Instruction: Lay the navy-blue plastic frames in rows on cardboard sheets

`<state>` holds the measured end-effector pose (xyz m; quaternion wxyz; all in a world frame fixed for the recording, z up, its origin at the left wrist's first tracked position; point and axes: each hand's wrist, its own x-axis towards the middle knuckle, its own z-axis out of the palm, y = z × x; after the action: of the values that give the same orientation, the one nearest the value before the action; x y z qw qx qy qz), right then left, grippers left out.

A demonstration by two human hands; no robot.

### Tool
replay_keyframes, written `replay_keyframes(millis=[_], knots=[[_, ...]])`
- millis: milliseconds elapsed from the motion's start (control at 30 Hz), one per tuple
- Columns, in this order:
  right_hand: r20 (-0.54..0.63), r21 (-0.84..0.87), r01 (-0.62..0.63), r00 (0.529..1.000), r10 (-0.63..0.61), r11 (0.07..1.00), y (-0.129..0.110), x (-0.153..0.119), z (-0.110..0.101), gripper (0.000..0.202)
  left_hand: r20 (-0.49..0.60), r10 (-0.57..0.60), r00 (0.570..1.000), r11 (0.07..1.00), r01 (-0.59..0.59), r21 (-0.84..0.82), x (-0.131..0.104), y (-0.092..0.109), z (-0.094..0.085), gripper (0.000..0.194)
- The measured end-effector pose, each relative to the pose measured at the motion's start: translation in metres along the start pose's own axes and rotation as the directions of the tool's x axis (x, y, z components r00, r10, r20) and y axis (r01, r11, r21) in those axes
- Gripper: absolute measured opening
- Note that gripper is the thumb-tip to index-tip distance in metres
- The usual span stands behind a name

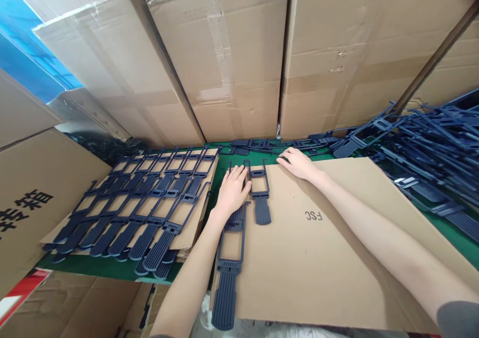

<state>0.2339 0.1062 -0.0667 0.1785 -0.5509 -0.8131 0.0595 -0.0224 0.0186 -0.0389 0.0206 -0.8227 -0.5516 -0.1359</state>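
Cardboard [318, 268], a big flat brown sheet with upside-down letters on it, lies on the green surface [258, 156]. My left hand [234, 191] is open, with its fingers spread on top of a dark blue plastic frame near the left edge. My right hand [298, 164] is open too, fingers a bit bent, at the far edge, and I see nothing held in it.

Just right of my left hand is a short dark blue frame with a ribbed paddle [262, 198]. Closer to me is a long dark blue frame with a ribbed paddle [226, 290], and its tip pokes past the near edge.

To the left, rows of dark blue frames [159, 223] cover a cardboard stack, across a thin green gap. Tall brown boxes [224, 69] block the back like a wall. A messy dark blue pile [445, 148] fills the far right, by a brown pole [434, 69]. The sheet's middle and right side are bare, with lots of room.
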Motion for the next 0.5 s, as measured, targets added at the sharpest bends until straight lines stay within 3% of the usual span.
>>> replay_keyframes(millis=[167, 500], knots=[[0.029, 0.005, 0.038, 0.999, -0.038, 0.999, -0.0006, -0.0026, 0.0030, 0.046, 0.005, -0.004, 1.000, 1.000, 0.004, -0.015, 0.0001, 0.0003, 0.0003, 0.046], [-0.049, 0.109, 0.009, 0.999, -0.003, 0.994, -0.0030, -0.0036, 0.0029, 0.037, -0.005, -0.004, 1.000, 0.999, 0.004, -0.040, 0.0006, -0.0004, 0.0004, 0.044]])
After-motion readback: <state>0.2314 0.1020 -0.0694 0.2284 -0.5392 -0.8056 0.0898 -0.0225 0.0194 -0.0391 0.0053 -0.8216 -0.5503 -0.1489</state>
